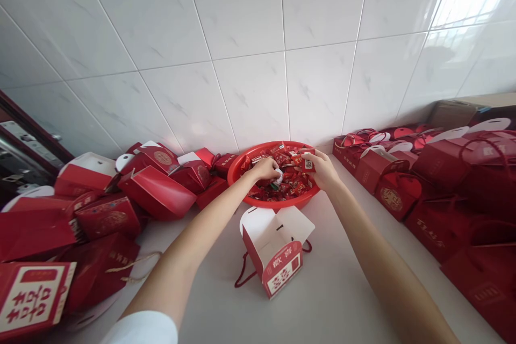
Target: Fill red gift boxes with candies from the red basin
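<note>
The left hand (266, 169) reaches into a round red perforated plastic basket (233, 173), its grip closed on a small white wrapped piece (279, 175); the right hand (324, 171), at the basket's right side, grips a small red packet (308, 162) with a printed code; glossy red wrapped pieces (297, 188) fill the basket; just in front, on the pale grey table (217, 306), stands an open red-and-white cardboard box (282, 273); folded red cardboard boxes (158, 192) lie heaped at left
</note>
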{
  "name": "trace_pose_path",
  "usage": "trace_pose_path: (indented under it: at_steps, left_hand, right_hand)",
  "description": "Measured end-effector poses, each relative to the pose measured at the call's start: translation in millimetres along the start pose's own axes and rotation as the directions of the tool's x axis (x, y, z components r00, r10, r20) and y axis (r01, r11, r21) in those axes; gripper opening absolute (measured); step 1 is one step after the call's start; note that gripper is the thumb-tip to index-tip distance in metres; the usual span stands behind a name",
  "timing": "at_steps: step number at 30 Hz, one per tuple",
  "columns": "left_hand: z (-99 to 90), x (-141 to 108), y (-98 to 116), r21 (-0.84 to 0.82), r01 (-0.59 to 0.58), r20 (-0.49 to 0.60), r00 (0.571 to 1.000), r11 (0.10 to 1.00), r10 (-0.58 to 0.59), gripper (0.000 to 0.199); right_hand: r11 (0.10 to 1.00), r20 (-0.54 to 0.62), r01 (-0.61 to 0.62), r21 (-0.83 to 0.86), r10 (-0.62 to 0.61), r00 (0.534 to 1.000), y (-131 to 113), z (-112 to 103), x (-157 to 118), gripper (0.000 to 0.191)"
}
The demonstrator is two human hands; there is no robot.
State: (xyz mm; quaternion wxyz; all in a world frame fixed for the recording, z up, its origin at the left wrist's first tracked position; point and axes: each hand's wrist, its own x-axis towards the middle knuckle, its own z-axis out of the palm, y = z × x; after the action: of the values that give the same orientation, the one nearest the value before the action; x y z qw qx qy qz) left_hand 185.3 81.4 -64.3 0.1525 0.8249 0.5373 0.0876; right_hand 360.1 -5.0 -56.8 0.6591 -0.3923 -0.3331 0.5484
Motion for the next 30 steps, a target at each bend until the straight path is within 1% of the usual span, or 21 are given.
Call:
trace_pose_path:
  at_steps: [2, 5, 7, 9, 11, 13, 14, 15, 16, 18, 19, 20, 22, 24, 25, 27, 30]
  left_hand:
    - [-1.8, -1, -1, -0.053, 0.002, -0.010, 1.000, 0.999, -0.003, 0.011]
    - [-3.7, -1, -4, -0.123, -0.006, -0.028, 1.000, 0.992, 0.003, 0.015]
    - [-4.1, 0, -8, -0.185, -0.024, -0.068, 0.998, 0.982, 0.012, 0.012]
    - [-3.9, 1, -12, -0.300, -0.065, -0.122, 0.992, 0.952, 0.029, 0.008]
    - [-3.3, 2, -15, -0.410, -0.113, -0.166, 0.985, 0.905, 0.048, 0.010]
    - [-2.5, 2, -15, -0.428, -0.138, -0.174, 0.982, 0.893, 0.068, 0.019]
    - [-2.1, 1, -14, -0.402, -0.138, -0.154, 0.985, 0.905, 0.082, 0.024]
    - [-1.7, 0, -13, -0.363, -0.138, -0.110, 0.988, 0.922, 0.105, 0.029]
    - [-1.4, -1, -12, -0.322, -0.142, -0.040, 0.990, 0.936, 0.136, 0.033]
    - [-1.0, -2, -11, -0.254, -0.163, 0.108, 0.975, 0.953, 0.195, 0.032]
    - [-0.8, -2, -11, -0.234, -0.177, 0.133, 0.968, 0.956, 0.212, 0.028]
    - [-0.8, -2, -11, -0.233, -0.188, 0.109, 0.970, 0.954, 0.218, 0.025]
    - [-1.2, 0, -12, -0.307, -0.207, -0.032, 0.978, 0.929, 0.207, 0.024]
    - [-2.3, 1, -11, -0.449, -0.252, -0.169, 0.966, 0.857, 0.195, 0.032]
    - [-3.1, 0, -10, -0.519, -0.278, -0.207, 0.958, 0.808, 0.197, 0.036]
    - [-5.2, -1, -7, -0.613, -0.318, -0.243, 0.947, 0.723, 0.211, 0.041]
    - [-7.9, -6, -2, -0.673, -0.343, -0.255, 0.939, 0.655, 0.230, 0.046]
  right_hand:
    - [1.000, 0.021, 0.015, -0.014, -0.014, 1.000, 2, -1, 1, 0.011]
    - [0.999, 0.039, 0.030, -0.023, -0.029, 0.999, 4, -2, 3, 0.012]
    - [0.999, 0.050, 0.038, -0.026, -0.037, 0.998, 5, -2, 3, 0.014]
    - [0.998, 0.055, 0.042, -0.036, -0.040, 0.998, 5, -2, 3, 0.014]
    - [0.998, 0.047, 0.040, -0.053, -0.037, 0.998, 5, -2, 3, 0.014]
    - [0.997, 0.039, 0.037, -0.070, -0.034, 0.999, 6, -2, 3, 0.014]
    - [0.996, 0.041, 0.040, -0.079, -0.037, 0.998, 6, -2, 3, 0.014]
    - [0.995, 0.043, 0.048, -0.086, -0.044, 0.998, 7, -2, 4, 0.015]
    - [0.994, 0.046, 0.057, -0.093, -0.053, 0.998, 8, -2, 4, 0.015]
    - [0.992, 0.048, 0.071, -0.100, -0.067, 0.997, 8, -3, 5, 0.016]
    - [0.993, 0.046, 0.070, -0.098, -0.066, 0.997, 9, -3, 5, 0.017]
    - [0.993, 0.047, 0.067, -0.093, -0.063, 0.997, 8, -3, 4, 0.017]
    - [0.995, 0.059, 0.063, -0.079, -0.058, 0.997, 8, -3, 4, 0.019]
    - [0.995, 0.070, 0.064, -0.076, -0.059, 0.996, 8, -4, 4, 0.021]
    - [0.995, 0.070, 0.068, -0.079, -0.063, 0.996, 8, -4, 4, 0.021]
    - [0.994, 0.062, 0.071, -0.085, -0.066, 0.996, 9, -4, 5, 0.023]
    - [0.989, 0.073, 0.109, -0.098, -0.102, 0.992, 11, -5, 6, 0.025]
